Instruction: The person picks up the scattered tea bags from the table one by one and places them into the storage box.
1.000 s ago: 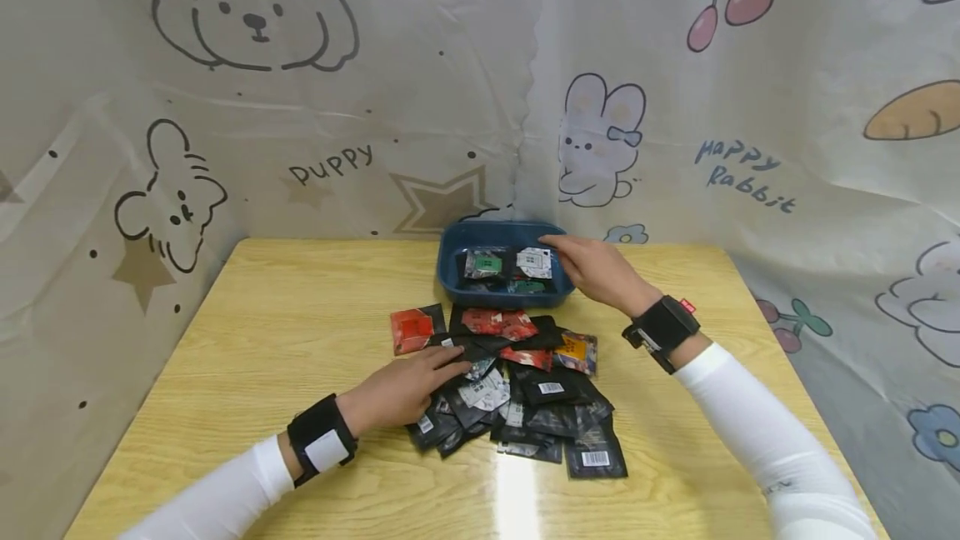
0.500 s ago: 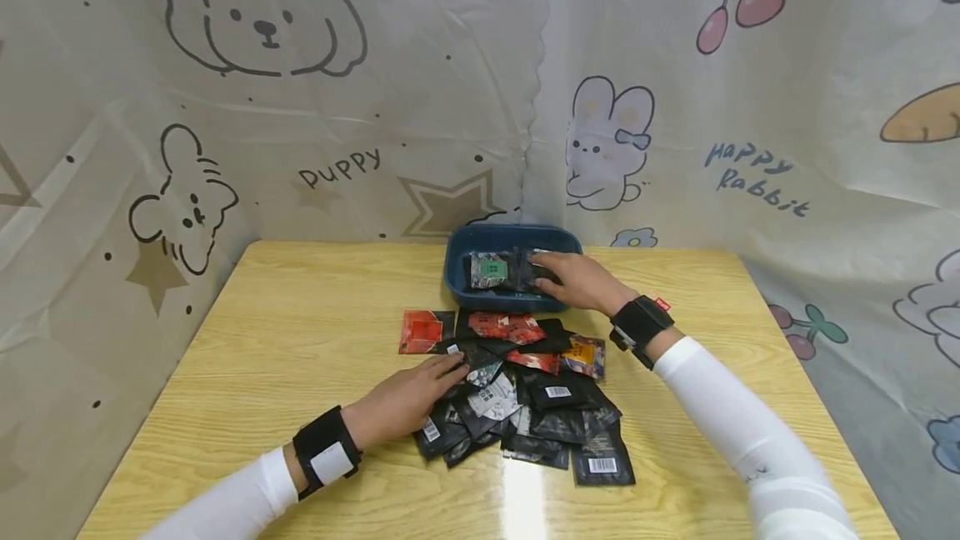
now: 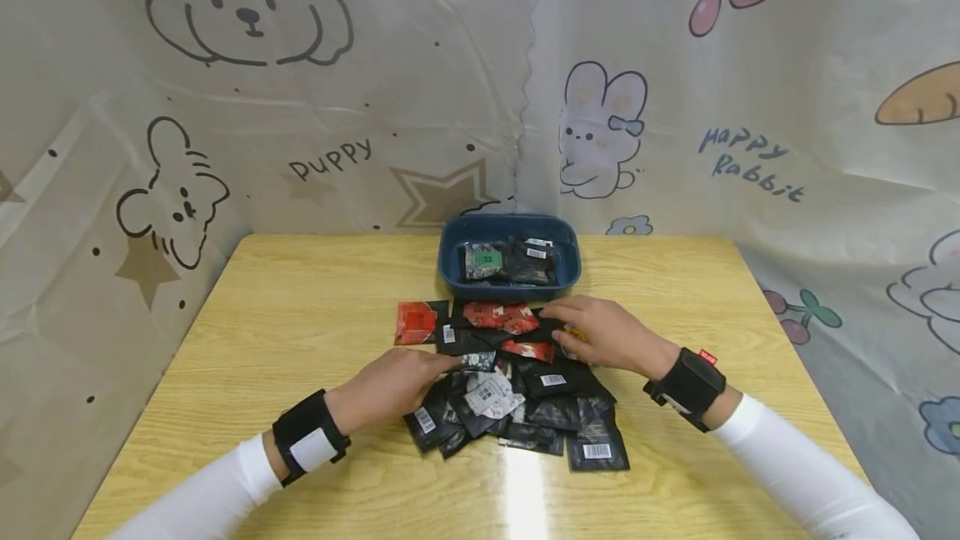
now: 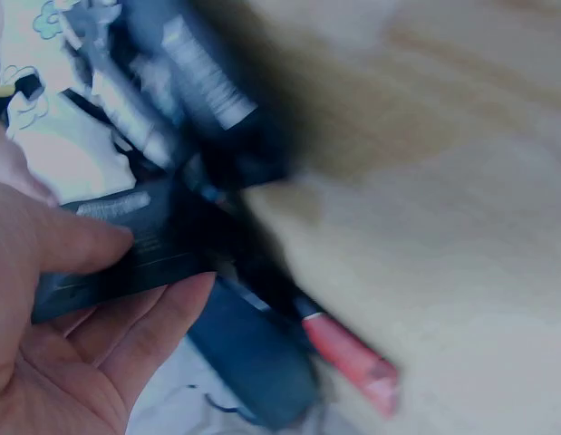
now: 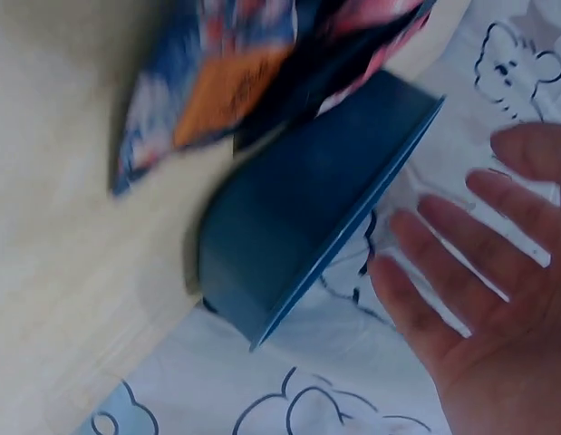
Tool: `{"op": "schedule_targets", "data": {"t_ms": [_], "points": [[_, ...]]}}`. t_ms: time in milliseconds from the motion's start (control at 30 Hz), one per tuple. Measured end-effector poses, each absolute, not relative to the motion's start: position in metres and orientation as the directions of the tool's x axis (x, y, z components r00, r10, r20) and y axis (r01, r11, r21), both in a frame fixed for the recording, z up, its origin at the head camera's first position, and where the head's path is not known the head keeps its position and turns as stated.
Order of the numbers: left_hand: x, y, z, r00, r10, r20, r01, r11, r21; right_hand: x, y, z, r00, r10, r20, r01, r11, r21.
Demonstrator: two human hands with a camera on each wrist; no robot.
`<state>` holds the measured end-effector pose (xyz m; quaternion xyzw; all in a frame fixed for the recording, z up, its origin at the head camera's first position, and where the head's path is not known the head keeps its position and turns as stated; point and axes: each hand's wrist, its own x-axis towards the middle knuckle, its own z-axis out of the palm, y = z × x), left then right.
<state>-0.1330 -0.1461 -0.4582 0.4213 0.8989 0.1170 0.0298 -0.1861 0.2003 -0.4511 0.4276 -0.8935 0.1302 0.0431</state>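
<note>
My left hand (image 3: 392, 388) is at the left side of a pile of small flat packets (image 3: 551, 415), mostly black. In the left wrist view its thumb and fingers pinch a black packet (image 4: 162, 240) with a white label. Over the right of the pile hovers my right hand (image 3: 611, 336), its fingers apart and holding nothing in the right wrist view. A packet with an orange label (image 5: 230, 95) lies near it. Behind the pile, a blue bin (image 3: 510, 293) contains several packets, among them a green-labelled one (image 3: 486, 260).
Red packets (image 3: 487, 315) lie along the pile's back edge, close to the bin. One red-and-black packet (image 3: 416, 323) sits at the back left. A printed cloth (image 3: 337, 90) hangs behind the wooden table (image 3: 315, 290).
My right hand reached into the bin, left a black packet lying at its right side, and came back empty over the pile. My left hand has lifted a packet from the pile.
</note>
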Motion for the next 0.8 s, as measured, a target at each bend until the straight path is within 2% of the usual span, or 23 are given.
{"op": "schedule_targets", "data": {"t_ms": [167,300,467,600,800], "points": [[-0.154,-0.132,-0.421,-0.625,0.777,0.082,0.769,0.593,0.241,-0.157,0.202,-0.458,-0.601,-0.799,0.013,-0.772,0.577,-0.268],[-0.181,-0.119,-0.391,-0.633,0.764,0.125,0.77,0.606,0.2,-0.141,0.204,-0.471,-0.616,-0.781,-0.101,-0.735,0.617,-0.281],[-0.222,-0.102,-0.366,-0.663,0.739,0.119,0.745,0.636,0.202,-0.133,0.207,-0.482,-0.64,-0.765,-0.068,-0.729,0.632,-0.263],[-0.257,-0.088,-0.364,-0.678,0.728,0.102,0.729,0.648,0.221,-0.13,0.207,-0.483,-0.648,-0.761,-0.024,-0.739,0.636,-0.224],[-0.296,-0.073,-0.38,-0.714,0.698,-0.052,0.672,0.705,0.226,-0.127,0.204,-0.487,-0.647,-0.762,0.019,-0.75,0.632,-0.196]]}}
